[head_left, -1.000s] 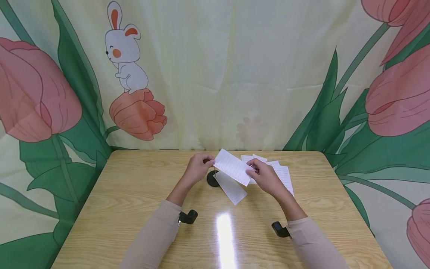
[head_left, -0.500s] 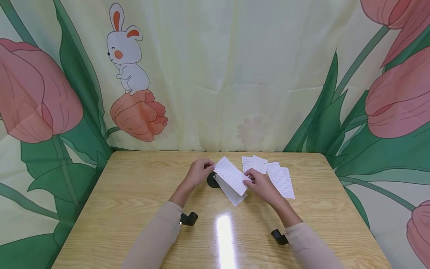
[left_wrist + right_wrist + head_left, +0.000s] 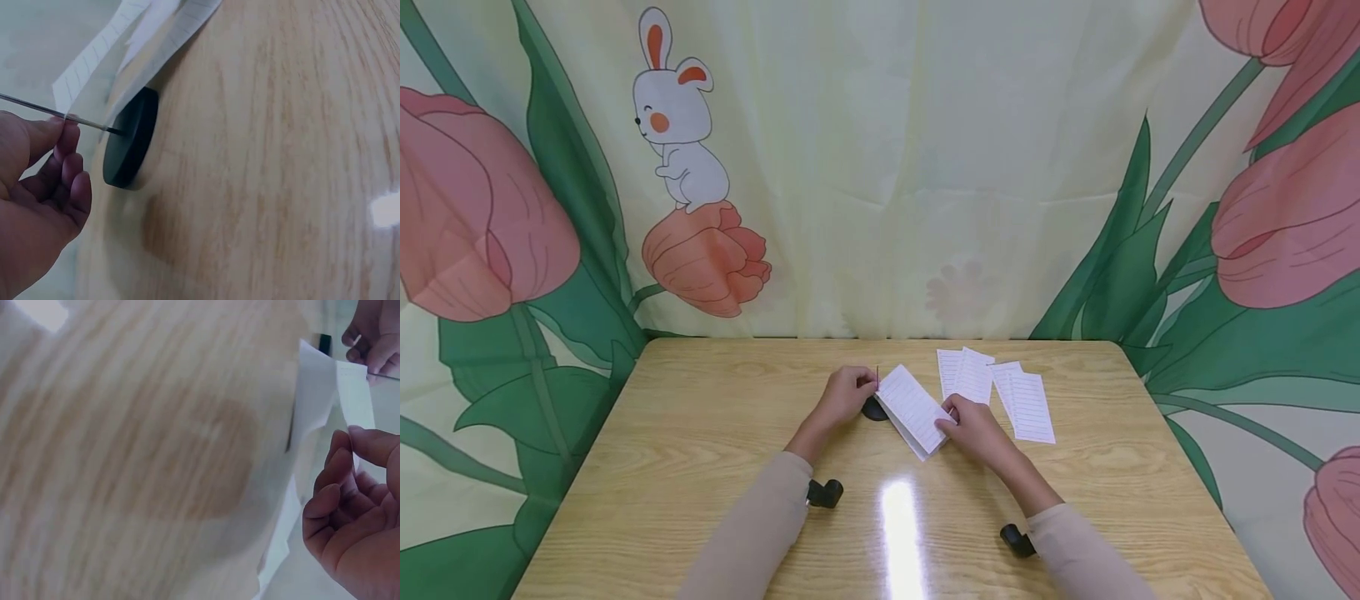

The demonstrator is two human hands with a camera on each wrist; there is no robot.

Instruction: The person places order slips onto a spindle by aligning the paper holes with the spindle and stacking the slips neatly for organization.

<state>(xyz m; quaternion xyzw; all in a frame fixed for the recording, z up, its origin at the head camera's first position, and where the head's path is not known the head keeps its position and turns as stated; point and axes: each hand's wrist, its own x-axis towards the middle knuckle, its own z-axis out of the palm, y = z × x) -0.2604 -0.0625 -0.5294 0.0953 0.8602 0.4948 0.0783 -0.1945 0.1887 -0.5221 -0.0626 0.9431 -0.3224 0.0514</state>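
A bill spike stands on the table, its round black base (image 3: 134, 137) flat on the wood and its thin metal rod (image 3: 31, 104) pointing up. My left hand (image 3: 842, 392) pinches the corner of a lined paper slip (image 3: 913, 404), which is threaded on the rod. The slip's opposite end is pinched between thumb and forefinger of my right hand (image 3: 973, 425). Below it, a second slip (image 3: 165, 56) hangs on the rod close to the base, slanting toward the right. In the head view the upper slip hides most of it.
Several more lined slips (image 3: 1032, 408) lie overlapping on the wooden table (image 3: 737, 400), behind and right of my right hand. A printed curtain (image 3: 850, 167) hangs along the table's far edge. Black wrist cameras (image 3: 826, 493) sit at both cuffs.
Both hands have moved down with the upper slip. It has slid lower along the rod and now nearly covers the second slip. The rod's top shows above my left fingers.
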